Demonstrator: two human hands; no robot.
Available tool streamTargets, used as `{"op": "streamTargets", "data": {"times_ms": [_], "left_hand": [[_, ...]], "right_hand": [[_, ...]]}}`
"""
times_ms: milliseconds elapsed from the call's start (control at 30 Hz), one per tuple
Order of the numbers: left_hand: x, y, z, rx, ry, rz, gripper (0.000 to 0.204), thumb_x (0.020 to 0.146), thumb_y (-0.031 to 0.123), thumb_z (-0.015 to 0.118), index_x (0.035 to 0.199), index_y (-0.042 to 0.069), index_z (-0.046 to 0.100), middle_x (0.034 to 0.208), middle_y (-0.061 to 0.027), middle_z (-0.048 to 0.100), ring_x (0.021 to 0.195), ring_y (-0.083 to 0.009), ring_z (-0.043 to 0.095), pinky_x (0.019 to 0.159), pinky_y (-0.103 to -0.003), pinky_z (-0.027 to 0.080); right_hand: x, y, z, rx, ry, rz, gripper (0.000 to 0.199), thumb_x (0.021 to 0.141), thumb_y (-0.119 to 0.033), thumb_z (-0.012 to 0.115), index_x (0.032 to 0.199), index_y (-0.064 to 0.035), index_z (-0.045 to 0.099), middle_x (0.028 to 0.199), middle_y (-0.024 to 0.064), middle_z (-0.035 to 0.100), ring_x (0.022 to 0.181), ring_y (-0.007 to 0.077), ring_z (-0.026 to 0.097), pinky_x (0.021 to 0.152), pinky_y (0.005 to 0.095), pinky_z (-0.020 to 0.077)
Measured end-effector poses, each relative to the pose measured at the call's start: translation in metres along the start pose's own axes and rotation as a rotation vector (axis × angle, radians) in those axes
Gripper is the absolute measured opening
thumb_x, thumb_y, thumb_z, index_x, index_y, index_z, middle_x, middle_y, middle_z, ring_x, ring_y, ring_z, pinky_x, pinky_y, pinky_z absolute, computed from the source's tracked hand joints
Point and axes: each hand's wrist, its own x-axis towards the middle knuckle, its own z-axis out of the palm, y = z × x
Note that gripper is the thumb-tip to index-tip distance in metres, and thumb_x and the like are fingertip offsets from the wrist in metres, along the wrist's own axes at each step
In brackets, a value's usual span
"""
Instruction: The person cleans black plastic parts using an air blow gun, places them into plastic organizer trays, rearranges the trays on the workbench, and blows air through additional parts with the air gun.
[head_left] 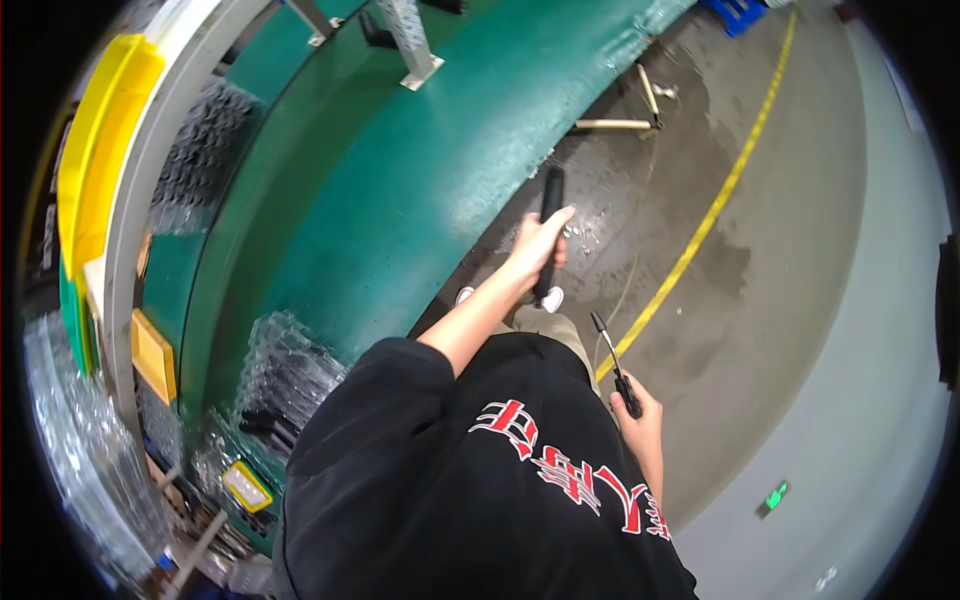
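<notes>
Black bar partly hidden by left fingers.

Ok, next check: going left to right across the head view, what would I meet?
Yellow bin → yellow-framed card → black bar in the left hand → black-handled tool in the right hand → green lit sign.

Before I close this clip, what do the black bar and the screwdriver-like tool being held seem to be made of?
Black bar: perhaps matte plastic or foam; it looks dark with little glint.
Screwdriver-like tool: shaft probably smooth metal, being silvery; thicker black grip possibly plastic or rubber.
</notes>
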Motion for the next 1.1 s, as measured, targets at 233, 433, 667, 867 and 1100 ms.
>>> {"op": "streamTargets", "data": {"times_ms": [233, 433, 667, 867, 1100], "left_hand": [[0.015, 0.068, -0.15, 0.073, 0.608, 0.404, 0.044, 0.085, 0.031, 0.071, 0.107, -0.005, 0.057, 0.078, -0.007, 0.057, 0.058, -0.0137, 0.056, 0.054, -0.026, 0.051], [0.06, 0.166, -0.244, -0.315, 0.617, 0.349, 0.043, 0.087, 0.033, 0.07, 0.105, -0.004, 0.059, 0.091, -0.0103, 0.057, 0.072, -0.0189, 0.056, 0.063, -0.036, 0.059], [0.16, 0.227, -0.315, -0.596, 0.188, 0.502, 0.061, 0.093, 0.052, 0.052, 0.115, -0.005, 0.056, 0.104, -0.014, 0.058, 0.084, -0.0255, 0.058, 0.091, -0.045, 0.048], [0.106, 0.199, -0.293, 0.176, 0.829, 0.653, 0.046, 0.097, 0.041, 0.049, 0.12, 0.003, 0.062, 0.104, -0.0058, 0.066, 0.098, -0.0196, 0.059, 0.093, -0.03, 0.044], [-0.072, 0.067, -0.294, 0.33, 1.062, 0.757, 0.017, 0.09, 0.01, 0.061, 0.105, 0.004, 0.066, 0.097, -0.0072, 0.069, 0.084, -0.0185, 0.064, 0.079, -0.028, 0.05]], "right_hand": [[0.073, 0.04, -0.018, 0.08, -0.098, 0.105, 0.035, 0.09, -0.021, 0.068, 0.118, 0.0011, 0.066, 0.08, 0.005, 0.066, 0.069, 0.0137, 0.058, 0.067, 0.0259, 0.048], [0.093, 0.022, 0.005, -0.069, -0.066, 0.108, 0.033, 0.089, -0.02, 0.069, 0.115, 0.0007, 0.066, 0.076, 0.0043, 0.065, 0.065, 0.0139, 0.056, 0.065, 0.0263, 0.0475], [0.078, -0.023, 0.042, -0.078, 0.008, 0.213, 0.033, 0.089, -0.02, 0.069, 0.116, -0.0008, 0.066, 0.077, 0.0045, 0.066, 0.067, 0.0142, 0.057, 0.066, 0.0274, 0.048], [0.092, -0.056, 0.056, -0.072, -0.059, 0.204, 0.035, 0.089, -0.02, 0.069, 0.118, -0.0008, 0.066, 0.079, 0.0055, 0.067, 0.068, 0.0145, 0.058, 0.068, 0.0273, 0.0483], [0.149, -0.097, 0.079, -0.171, -0.356, -0.04, 0.039, 0.092, -0.023, 0.067, 0.123, 0.002, 0.062, 0.08, 0.0074, 0.066, 0.068, 0.0142, 0.058, 0.066, 0.0265, 0.0492]]}}
